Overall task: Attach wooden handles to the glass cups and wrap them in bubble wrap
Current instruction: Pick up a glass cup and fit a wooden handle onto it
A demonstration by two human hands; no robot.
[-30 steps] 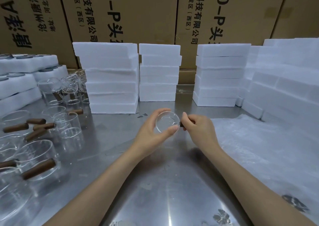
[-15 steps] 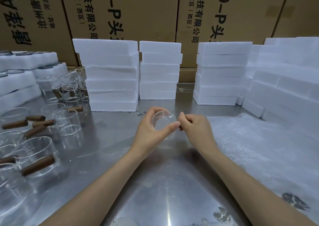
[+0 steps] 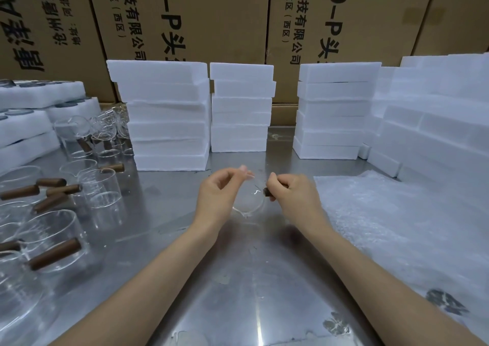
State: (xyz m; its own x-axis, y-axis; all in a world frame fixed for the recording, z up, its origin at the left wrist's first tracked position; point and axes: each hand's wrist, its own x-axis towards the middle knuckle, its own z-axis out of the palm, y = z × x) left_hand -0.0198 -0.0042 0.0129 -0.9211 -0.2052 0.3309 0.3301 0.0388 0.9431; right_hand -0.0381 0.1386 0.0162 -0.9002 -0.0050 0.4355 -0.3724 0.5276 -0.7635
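Over the middle of the steel table (image 3: 238, 279), my left hand (image 3: 218, 195) holds a clear glass cup (image 3: 248, 201), fingertips curled over its far edge. The cup's spouted rim faces down and toward me. My right hand (image 3: 291, 196) grips a dark wooden handle (image 3: 266, 192) whose end meets the cup's right side; most of the handle is hidden in my fist. A sheet of bubble wrap (image 3: 397, 226) lies flat to the right of my hands.
Glass cups with wooden handles (image 3: 53, 247) and loose handles (image 3: 21, 191) crowd the left side. White foam blocks are stacked at the back (image 3: 164, 118), (image 3: 240, 107), (image 3: 333, 113) and along the right (image 3: 436, 123). Foam trays (image 3: 23, 123) sit far left. Cardboard boxes (image 3: 211, 15) stand behind.
The cup has turned between my hands, from showing its round face to me to pointing its spouted rim downward. My left fingers shifted onto its far edge. My right hand still grips the handle.
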